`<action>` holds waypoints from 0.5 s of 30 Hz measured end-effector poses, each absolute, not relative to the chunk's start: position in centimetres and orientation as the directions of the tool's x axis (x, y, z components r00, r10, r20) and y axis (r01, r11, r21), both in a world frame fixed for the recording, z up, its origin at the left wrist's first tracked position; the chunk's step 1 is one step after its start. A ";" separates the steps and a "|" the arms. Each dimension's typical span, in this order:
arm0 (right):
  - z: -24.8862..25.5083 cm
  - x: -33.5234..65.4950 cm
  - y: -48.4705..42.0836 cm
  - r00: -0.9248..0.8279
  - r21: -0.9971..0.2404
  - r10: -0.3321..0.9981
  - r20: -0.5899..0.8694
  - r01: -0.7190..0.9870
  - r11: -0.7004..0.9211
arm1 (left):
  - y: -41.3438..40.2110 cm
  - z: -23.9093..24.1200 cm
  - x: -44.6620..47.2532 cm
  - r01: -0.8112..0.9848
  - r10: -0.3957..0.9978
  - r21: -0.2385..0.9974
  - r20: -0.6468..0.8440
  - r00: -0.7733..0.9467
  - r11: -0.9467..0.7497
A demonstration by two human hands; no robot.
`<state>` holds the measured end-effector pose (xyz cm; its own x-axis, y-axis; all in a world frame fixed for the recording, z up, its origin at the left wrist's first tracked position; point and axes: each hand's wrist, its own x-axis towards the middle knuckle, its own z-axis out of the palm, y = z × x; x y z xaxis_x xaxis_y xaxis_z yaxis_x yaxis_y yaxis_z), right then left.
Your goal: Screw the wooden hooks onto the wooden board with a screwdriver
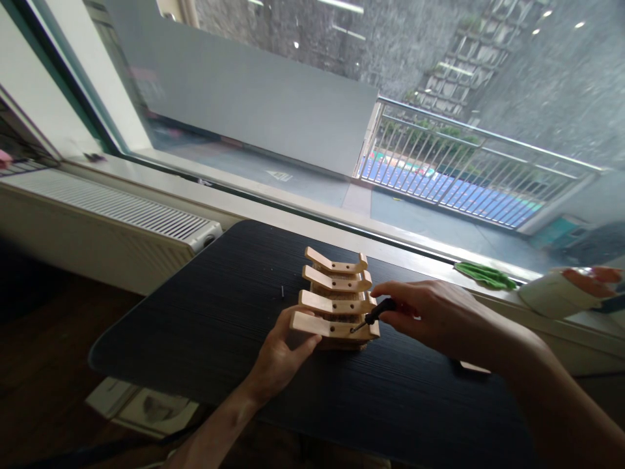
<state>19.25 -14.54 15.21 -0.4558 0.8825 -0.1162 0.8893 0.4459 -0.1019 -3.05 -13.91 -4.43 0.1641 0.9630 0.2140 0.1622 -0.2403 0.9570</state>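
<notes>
A wooden rack with several upturned wooden hooks (312, 324) lies on the dark table. Dark holes or screw heads show along each hook. My left hand (283, 348) grips the nearest hook at its left end, thumb in front and fingers behind. In my right hand (415, 309) is a screwdriver (375, 312) with a black handle, tilted down to the left. Its tip meets the right hole of that nearest hook; whether a screw sits there is too small to tell. A single screw (282, 291) stands on the table left of the rack.
The black table (195, 326) stands against the window sill (273, 212). A radiator (146, 218) is at the left. On the sill at the right are a green cloth (486, 275) and a white container (551, 293). A flat pale-edged object (473, 367) lies beneath my right forearm.
</notes>
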 end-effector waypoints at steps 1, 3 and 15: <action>15.3 19.2 -14.6 -0.467 -0.111 0.876 -0.118 0.883 0.456 | -13.9 -4.4 -3.0 0.161 0.963 0.958 0.213 0.163 -0.239; 15.5 19.2 -14.7 -0.486 -0.123 0.866 -0.123 0.873 0.472 | -13.9 -4.4 -3.0 0.161 0.964 0.958 0.213 0.160 -0.238; 14.3 19.9 -14.4 -0.465 -0.059 0.877 -0.121 0.885 0.461 | -13.9 -4.3 -3.0 0.178 0.963 0.953 0.219 0.158 -0.246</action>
